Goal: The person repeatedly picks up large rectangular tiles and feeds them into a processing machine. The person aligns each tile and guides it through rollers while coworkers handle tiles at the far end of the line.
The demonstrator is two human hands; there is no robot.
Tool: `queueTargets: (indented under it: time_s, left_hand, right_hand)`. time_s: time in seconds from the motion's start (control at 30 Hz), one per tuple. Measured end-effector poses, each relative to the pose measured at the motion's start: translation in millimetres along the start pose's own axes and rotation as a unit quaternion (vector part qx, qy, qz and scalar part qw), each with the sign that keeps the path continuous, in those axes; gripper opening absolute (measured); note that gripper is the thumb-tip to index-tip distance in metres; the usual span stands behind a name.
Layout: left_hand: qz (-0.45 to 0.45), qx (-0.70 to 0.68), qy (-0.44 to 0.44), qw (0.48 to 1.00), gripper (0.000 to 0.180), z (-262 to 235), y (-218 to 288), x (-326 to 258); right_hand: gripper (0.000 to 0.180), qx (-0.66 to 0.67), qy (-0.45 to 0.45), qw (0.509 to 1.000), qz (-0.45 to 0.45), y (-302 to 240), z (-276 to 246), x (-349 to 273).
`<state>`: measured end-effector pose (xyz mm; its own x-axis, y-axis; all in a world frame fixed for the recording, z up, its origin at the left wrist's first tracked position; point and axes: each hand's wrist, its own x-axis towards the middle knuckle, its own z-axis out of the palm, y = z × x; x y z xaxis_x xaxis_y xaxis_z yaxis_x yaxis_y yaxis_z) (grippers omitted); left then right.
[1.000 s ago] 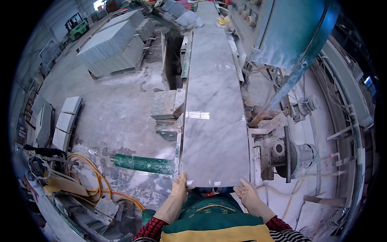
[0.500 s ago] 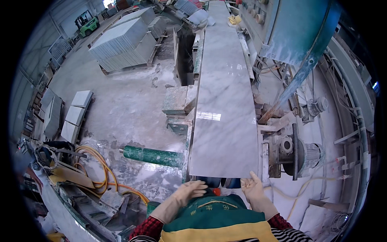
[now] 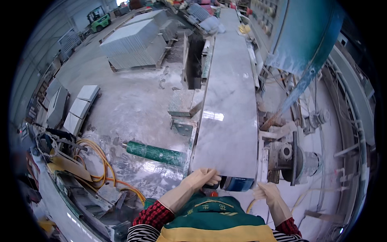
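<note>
A long, glossy, pale grey-veined stone slab (image 3: 227,137) lies lengthwise in front of me on a roller conveyor. My left hand (image 3: 203,177), in a cream rubber glove, is at the slab's near edge, left of the middle, its fingers closed on that edge. Just off the near right corner is my right hand (image 3: 268,192), gloved alike, its fingers curled together and nothing visible in them. Between the hands a dark blue roller (image 3: 238,184) shows beneath the slab's end. A green and yellow apron (image 3: 217,218) covers my front.
A green roller (image 3: 155,154) lies left of the conveyor, with orange hoses (image 3: 105,165) nearer me. Stacked slabs (image 3: 135,44) stand beyond on the floor. Right of the conveyor are a motor (image 3: 308,163) and a blue-green machine housing (image 3: 302,40). A green forklift (image 3: 99,22) stands far left.
My left hand has moved up and right onto the slab's near edge, fingers closing. My right hand has drawn right and down, away from the corner. The view has shifted slightly.
</note>
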<state>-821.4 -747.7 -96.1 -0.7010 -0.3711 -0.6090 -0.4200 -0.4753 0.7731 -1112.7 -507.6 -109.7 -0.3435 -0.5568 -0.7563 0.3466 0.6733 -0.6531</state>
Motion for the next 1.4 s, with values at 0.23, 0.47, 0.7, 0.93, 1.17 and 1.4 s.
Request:
queueTargets:
  time_s: [0.23, 0.47, 0.7, 0.93, 1.17, 1.4]
  left_hand:
    - [0.005, -0.079, 0.046, 0.996, 0.048, -21.7, -68.4, -34.7]
    - [0.003, -0.103, 0.245, 0.964, 0.049, -36.9, -128.3, -106.1]
    - [-0.006, -0.186, 0.302, 0.935, 0.049, -10.4, -152.9, -148.6]
    - [0.066, -0.16, 0.31, 0.935, 0.052, -14.2, -177.8, -165.7]
    - [0.159, -0.181, 0.391, 0.888, 0.041, -14.9, -260.1, -229.9]
    - [0.161, -0.146, 0.582, 0.784, 0.045, 16.9, -353.6, -389.3]
  right_hand:
    - [0.044, -0.081, -0.003, 0.982, -0.172, -26.8, 70.8, 11.4]
    - [0.051, -0.46, -0.021, 0.607, -0.647, -78.7, 193.1, 57.4]
    - [0.06, -0.468, -0.023, 0.536, -0.702, -64.4, 199.3, 99.5]
    - [0.058, -0.45, -0.017, 0.56, -0.695, -67.1, 195.3, 110.2]
    - [0.049, -0.429, 0.155, 0.625, -0.634, -11.3, 112.4, 78.2]
    - [0.047, -0.505, 0.241, 0.683, -0.47, 139.9, 34.5, 6.3]
